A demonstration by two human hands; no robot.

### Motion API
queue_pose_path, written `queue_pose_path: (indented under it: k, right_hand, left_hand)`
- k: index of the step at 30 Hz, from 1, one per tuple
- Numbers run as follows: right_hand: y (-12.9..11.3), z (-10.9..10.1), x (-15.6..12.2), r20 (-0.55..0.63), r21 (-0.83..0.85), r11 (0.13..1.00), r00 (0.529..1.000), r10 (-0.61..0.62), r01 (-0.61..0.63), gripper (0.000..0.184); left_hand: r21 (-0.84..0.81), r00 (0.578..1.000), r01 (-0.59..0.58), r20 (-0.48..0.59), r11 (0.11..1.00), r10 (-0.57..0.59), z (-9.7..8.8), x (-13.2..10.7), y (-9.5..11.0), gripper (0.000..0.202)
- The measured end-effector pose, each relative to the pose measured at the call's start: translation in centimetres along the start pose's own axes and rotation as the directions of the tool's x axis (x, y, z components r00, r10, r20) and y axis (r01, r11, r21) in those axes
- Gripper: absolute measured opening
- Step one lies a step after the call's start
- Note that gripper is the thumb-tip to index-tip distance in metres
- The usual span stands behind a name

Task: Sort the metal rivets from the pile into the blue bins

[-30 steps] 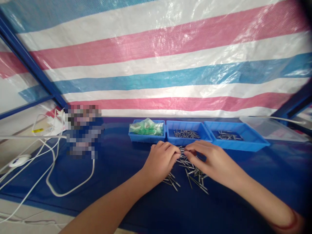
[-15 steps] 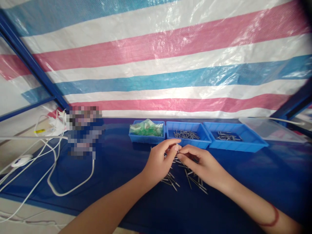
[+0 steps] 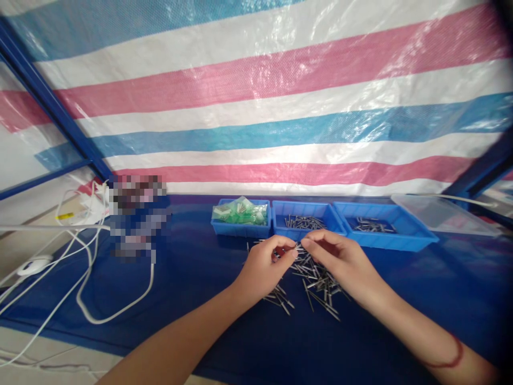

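My left hand (image 3: 264, 266) is closed in a pinch, thumb against forefinger, above a loose pile of metal blind rivets (image 3: 320, 278). A small dark piece shows at its fingertips, too small to name. Just to the right, my right hand (image 3: 340, 258) also pinches, its fingertips almost touching those of the left. Whatever sits between its fingers is hidden. The rivets, thin pins with thicker ends, lie scattered on the blue table (image 3: 256, 342) under and between both hands. Part of the pile is covered by the hands.
Behind the hands stand three blue bins: one with green-and-clear plastic packets (image 3: 240, 212), a middle bin (image 3: 306, 234) and a right bin (image 3: 395, 240) with metal pins. A clear lid (image 3: 444, 216) lies at right. White cables (image 3: 94, 299) run over the left side.
My fingertips have come slightly apart and lower. The right hand has shifted a little to the right, and more of the rivet pile shows between the hands.
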State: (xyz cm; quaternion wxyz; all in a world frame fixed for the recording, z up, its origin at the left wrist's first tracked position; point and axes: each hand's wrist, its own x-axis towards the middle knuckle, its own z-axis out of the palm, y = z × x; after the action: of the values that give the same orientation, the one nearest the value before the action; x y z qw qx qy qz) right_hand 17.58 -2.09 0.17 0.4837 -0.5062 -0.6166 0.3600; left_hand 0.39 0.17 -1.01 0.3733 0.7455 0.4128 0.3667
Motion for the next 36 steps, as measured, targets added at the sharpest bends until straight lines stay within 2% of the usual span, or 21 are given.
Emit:
queue_pose_path:
  k: [4, 9, 11, 14, 16, 17, 19, 21, 22, 24, 27, 29, 31, 34, 36]
  right_hand:
    - [0.1, 0.0, 0.0, 0.025, 0.021, 1.000, 1.000, -0.014, 0.013, 0.023]
    - [0.4, -0.3, 0.1, 0.050, -0.012, 1.000, 0.999, -0.023, 0.024, 0.022]
    - [0.5, -0.3, 0.1, 0.078, -0.094, 0.993, 0.995, -0.062, 0.069, 0.022]
    - [0.4, -0.7, 0.1, 0.129, -0.270, 0.938, 0.974, -0.187, 0.216, 0.022]
    - [0.2, -1.8, 0.4, 0.084, -0.379, 0.883, 0.961, -0.265, 0.277, 0.022]
    - [0.2, -2.6, 0.6, 0.023, -0.437, 0.857, 0.956, -0.292, 0.272, 0.022]
    - [0.3, -4.6, 1.2, -0.142, -0.574, 0.798, 0.937, -0.318, 0.184, 0.021]
    - [0.7, -6.9, 1.9, -0.264, -0.713, 0.701, 0.917, -0.299, 0.023, 0.019]
    - [1.1, -7.9, 2.2, -0.296, -0.763, 0.645, 0.906, -0.302, -0.035, 0.018]
    - [2.0, -9.7, 2.6, -0.342, -0.804, 0.586, 0.886, -0.313, -0.104, 0.017]
    - [3.3, -11.0, 2.8, -0.334, -0.865, 0.485, 0.867, -0.370, -0.126, 0.021]
    - [3.6, -10.9, 2.8, -0.307, -0.893, 0.434, 0.866, -0.395, -0.118, 0.022]
    - [3.4, -10.3, 2.7, -0.302, -0.900, 0.419, 0.868, -0.394, -0.123, 0.020]
    - [2.3, -8.7, 2.5, -0.258, -0.891, 0.451, 0.883, -0.393, -0.059, 0.020]
    - [1.4, -7.5, 2.1, -0.174, -0.871, 0.488, 0.890, -0.422, 0.061, 0.021]
  left_hand:
    - [-0.008, 0.999, 0.031, 0.030, 0.999, -0.031, -0.2, 0.1, 0.0, 0.020]
    - [-0.003, 0.999, -0.006, -0.035, 1.000, 0.006, -0.7, 0.1, 0.3, 0.019]
    - [-0.003, 0.998, -0.014, -0.060, 1.000, 0.014, -0.9, 0.1, 0.5, 0.019]
    - [0.045, 0.997, -0.036, -0.072, 0.998, 0.040, -1.2, 0.1, 0.8, 0.019]
    - [0.137, 0.995, -0.076, -0.059, 0.988, 0.085, -1.3, 0.0, 0.8, 0.022]
    - [0.200, 0.993, -0.101, -0.041, 0.975, 0.111, -1.4, 0.0, 0.7, 0.024]
    - [0.343, 0.989, -0.143, 0.019, 0.929, 0.145, -1.5, -0.1, 0.6, 0.027]
    - [0.465, 0.987, -0.162, 0.089, 0.870, 0.137, -1.5, -0.3, 0.5, 0.030]
    - [0.506, 0.985, -0.168, 0.120, 0.846, 0.124, -1.4, -0.3, 0.4, 0.032]
    - [0.554, 0.979, -0.182, 0.176, 0.813, 0.099, -1.3, -0.5, 0.2, 0.033]
    - [0.586, 0.969, -0.208, 0.232, 0.783, 0.084, -1.1, -0.7, -0.1, 0.024]
    - [0.600, 0.967, -0.220, 0.238, 0.769, 0.090, -1.0, -0.7, -0.3, 0.020]
    - [0.606, 0.967, -0.229, 0.233, 0.762, 0.106, -1.0, -0.7, -0.5, 0.019]
    - [0.607, 0.966, -0.241, 0.227, 0.757, 0.125, -1.0, -0.6, -0.5, 0.019]
    - [0.613, 0.966, -0.242, 0.227, 0.752, 0.127, -1.0, -0.6, -0.5, 0.020]
